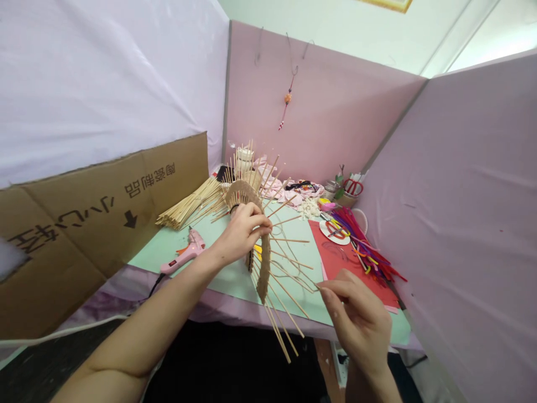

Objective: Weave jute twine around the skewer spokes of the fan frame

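A half-woven basket, its curved band of brown twine bristling with thin wooden sticks, is held on its side above the table. My left hand grips its upper rim, fingers closed, thumb and fingertips at the woven edge. Lower right, my right hand pinches the end of a thin twine between thumb and forefinger. The twine runs in loose loops back toward the basket among the sticks. The basket's far side is partly hidden by my left hand.
A pink glue gun and a bundle of wooden sticks lie left. On the right are coloured pipe cleaners, red paper, and red-handled scissors in a holder. A cardboard panel stands along the left.
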### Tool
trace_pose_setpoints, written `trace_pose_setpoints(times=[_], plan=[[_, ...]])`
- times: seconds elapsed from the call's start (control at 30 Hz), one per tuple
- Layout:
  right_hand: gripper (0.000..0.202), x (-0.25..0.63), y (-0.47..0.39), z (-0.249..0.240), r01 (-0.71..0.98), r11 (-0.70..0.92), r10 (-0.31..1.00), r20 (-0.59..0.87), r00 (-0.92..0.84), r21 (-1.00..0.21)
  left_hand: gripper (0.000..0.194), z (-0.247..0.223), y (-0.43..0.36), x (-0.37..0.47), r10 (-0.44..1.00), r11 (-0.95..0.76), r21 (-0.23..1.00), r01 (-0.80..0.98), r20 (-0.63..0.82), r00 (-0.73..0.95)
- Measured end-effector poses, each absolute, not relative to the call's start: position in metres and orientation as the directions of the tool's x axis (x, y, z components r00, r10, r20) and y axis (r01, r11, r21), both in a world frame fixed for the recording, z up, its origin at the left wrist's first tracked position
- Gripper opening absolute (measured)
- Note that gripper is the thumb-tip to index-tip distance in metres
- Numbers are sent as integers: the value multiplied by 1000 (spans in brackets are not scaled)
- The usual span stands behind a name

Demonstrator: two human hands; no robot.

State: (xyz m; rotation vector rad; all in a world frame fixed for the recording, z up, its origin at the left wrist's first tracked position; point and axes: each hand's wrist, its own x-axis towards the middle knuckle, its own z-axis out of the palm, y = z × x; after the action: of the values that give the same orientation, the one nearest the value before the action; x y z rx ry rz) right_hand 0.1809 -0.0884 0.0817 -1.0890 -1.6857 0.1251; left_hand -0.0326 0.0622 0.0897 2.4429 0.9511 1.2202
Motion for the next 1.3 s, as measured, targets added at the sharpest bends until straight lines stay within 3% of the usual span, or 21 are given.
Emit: trace_pose_setpoints(times=[0.13,0.23,0.3,0.47,0.57,0.93,1.07,1.3], plan=[[27,183,-69,48,515,337,884,454,115,-788,14,90,64,-35,658,-752,510,417,607,445],[35,171,-53,23,514,213,969,247,-2,-831,16,90,64,-38,663,-748,536,391,587,464],[37,160,-46,13,520,187,980,194,-42,-833,19,90,63,-40,666,-744,553,375,571,479],[35,146,-38,9,555,187,981,181,-66,-811,15,91,57,-46,671,-733,583,351,533,515],[35,146,-37,8,524,195,981,162,-109,-829,25,90,53,-47,663,-732,590,341,505,552],[29,154,-37,14,566,252,967,191,-166,-785,28,81,57,-45,676,-724,607,327,529,513],[28,163,-35,26,465,299,954,264,-141,-833,27,82,56,-44,678,-723,604,334,532,506],[31,140,-31,29,138,290,956,292,-5,-947,26,81,56,-43,687,-715,613,336,526,501]])
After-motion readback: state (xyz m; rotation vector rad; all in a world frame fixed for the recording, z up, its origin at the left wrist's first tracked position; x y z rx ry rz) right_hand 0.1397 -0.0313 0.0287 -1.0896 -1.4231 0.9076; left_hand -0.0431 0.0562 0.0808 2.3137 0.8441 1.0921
